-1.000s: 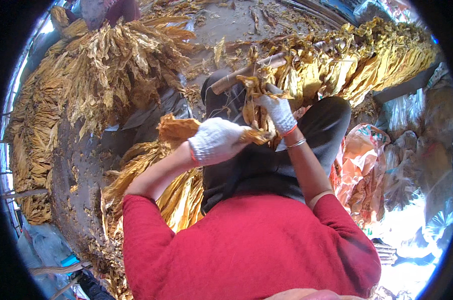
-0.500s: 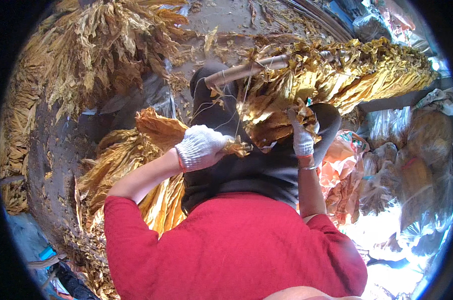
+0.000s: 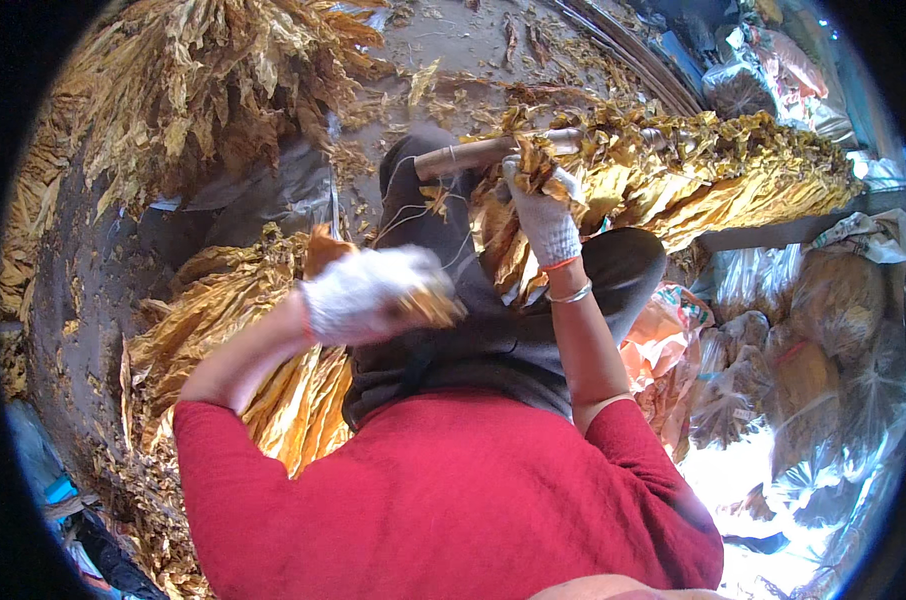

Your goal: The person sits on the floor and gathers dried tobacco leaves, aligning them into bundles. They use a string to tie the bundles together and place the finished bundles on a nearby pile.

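My left hand (image 3: 368, 292), in a white knit glove, is blurred by motion over my lap. Its fingers are closed on dried tobacco leaves (image 3: 433, 306), whose stem ends stick out on the right. My right hand (image 3: 547, 222), gloved too, grips a bunch of dried tobacco leaves (image 3: 536, 165) by the stem ends, close against a wooden pole (image 3: 465, 157). That pole rests across my knees, and many yellow-brown leaves (image 3: 733, 185) hang along it to the right. Thin pale string (image 3: 405, 212) loops between the pole and my left hand.
Loose tobacco leaves (image 3: 308, 410) lie beside my left thigh. A large leaf heap (image 3: 208, 90) stands at the far left. Clear plastic bags (image 3: 808, 370) and an orange-printed sack (image 3: 658, 340) sit at my right. Long poles (image 3: 638, 50) lie at the back.
My right hand has moved up and left to the pole with its bunch of leaves. My left hand has shifted a little left, still holding leaves.
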Demonstrator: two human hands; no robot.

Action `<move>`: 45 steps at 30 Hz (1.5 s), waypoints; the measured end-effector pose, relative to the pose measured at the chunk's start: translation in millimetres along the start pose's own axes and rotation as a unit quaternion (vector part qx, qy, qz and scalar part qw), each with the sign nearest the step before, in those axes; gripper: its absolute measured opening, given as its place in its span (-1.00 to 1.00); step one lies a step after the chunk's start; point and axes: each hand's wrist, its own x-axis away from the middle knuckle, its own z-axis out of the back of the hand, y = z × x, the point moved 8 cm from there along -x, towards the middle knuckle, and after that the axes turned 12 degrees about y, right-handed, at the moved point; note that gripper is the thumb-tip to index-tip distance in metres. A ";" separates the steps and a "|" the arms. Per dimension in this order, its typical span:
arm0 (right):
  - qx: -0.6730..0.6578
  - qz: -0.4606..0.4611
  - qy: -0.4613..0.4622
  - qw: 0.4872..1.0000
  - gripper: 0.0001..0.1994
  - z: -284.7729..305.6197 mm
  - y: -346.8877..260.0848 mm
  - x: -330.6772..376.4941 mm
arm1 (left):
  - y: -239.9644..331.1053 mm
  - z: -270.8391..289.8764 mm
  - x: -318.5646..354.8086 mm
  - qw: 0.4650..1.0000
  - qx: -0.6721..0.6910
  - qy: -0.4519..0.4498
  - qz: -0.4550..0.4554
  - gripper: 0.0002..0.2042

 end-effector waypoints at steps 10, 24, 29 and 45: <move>-0.035 -0.007 -0.036 0.999 -0.72 22.0 -78.6 -2.5 | -152.5 146.1 -91.8 0.967 -0.064 0.203 0.141 -0.55; 0.103 -0.274 -0.017 0.956 -0.65 53.9 28.9 -42.8 | -183.8 53.4 -206.7 0.970 0.170 0.060 0.164 -0.54; 0.321 -0.064 -0.110 0.938 -0.62 41.6 9.9 -67.6 | -170.6 54.5 -200.3 0.970 0.170 0.047 0.164 -0.59; 0.437 0.198 -0.245 0.843 -0.77 8.1 -14.2 -133.3 | -158.9 55.3 -214.0 0.973 0.106 -0.012 0.203 -0.52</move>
